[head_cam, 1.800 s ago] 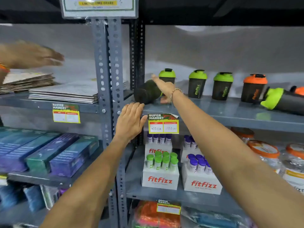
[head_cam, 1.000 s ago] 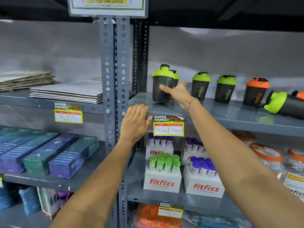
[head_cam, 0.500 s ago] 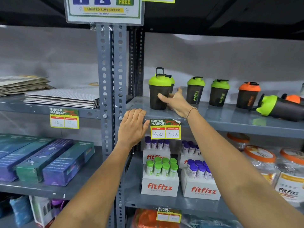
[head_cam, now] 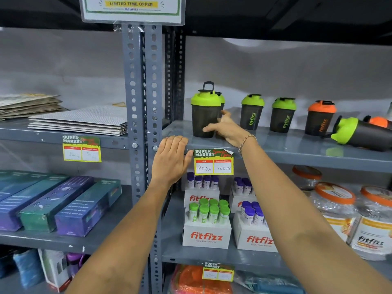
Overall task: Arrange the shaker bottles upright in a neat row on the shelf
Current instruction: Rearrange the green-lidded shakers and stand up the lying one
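Observation:
On the grey shelf (head_cam: pixel 297 147) a dark shaker bottle with a green lid (head_cam: pixel 204 115) stands upright at the left end. My right hand (head_cam: pixel 226 129) is wrapped around its lower right side. Another green-lidded bottle (head_cam: pixel 221 100) is mostly hidden behind it. To the right stand two green-lidded bottles (head_cam: pixel 252 112) (head_cam: pixel 283 115) and an orange-lidded one (head_cam: pixel 320 117), all upright. A green-lidded bottle (head_cam: pixel 360 134) lies on its side at the far right, with an orange-lidded bottle (head_cam: pixel 378 121) behind it. My left hand (head_cam: pixel 171 160) rests flat on the shelf's front edge.
A perforated steel post (head_cam: pixel 141 102) stands just left of the bottles. Price tag (head_cam: pixel 213 162) hangs on the shelf edge. Fitfizz tube boxes (head_cam: pixel 206 236) and jars (head_cam: pixel 335 200) fill the shelf below. Flat paper stacks (head_cam: pixel 80 120) and boxes (head_cam: pixel 84 206) lie on the left shelves.
The bottle that lay on its side in my right hand now stands upright at the shelf's left end. My hand slid lower on it. A stranger's hand at upper left is gone.

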Demonstrator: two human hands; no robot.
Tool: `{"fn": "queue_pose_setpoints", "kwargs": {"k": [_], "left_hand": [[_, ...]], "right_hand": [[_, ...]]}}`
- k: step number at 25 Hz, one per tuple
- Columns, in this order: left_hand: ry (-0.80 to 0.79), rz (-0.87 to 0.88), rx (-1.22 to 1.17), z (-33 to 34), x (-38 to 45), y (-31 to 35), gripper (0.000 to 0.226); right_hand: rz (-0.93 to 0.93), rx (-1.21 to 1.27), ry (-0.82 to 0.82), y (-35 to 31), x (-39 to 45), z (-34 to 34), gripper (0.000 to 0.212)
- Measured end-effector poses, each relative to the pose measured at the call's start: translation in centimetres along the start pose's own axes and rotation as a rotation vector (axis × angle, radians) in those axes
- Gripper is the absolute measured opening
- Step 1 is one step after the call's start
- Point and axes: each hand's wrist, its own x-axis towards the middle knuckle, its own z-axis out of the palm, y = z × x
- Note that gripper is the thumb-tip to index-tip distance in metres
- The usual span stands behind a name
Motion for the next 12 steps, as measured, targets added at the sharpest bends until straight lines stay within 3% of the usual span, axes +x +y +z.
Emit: {"fn": "queue_pose_setpoints", "kwargs": {"k": [4,8,12], "left_hand": [[-0.002,0.007,0.01,-0.07,0.0,0.02,0.042],[-0.017,0.001,0.021,-0.2,0.01,0.06,0.043],[-0.022,-0.004,0.018,-0.26,0.0,0.13,0.043]], "right_hand": [[-0.025,-0.178,-0.015,0.18,-0.22,0.37,0.111],[0.003,-0.054,-0.003,0.06,-0.02,-0.04,0.11],[-0.029,-0.137,-0.03,0.28,-0.34,0.24,0.112]]}}
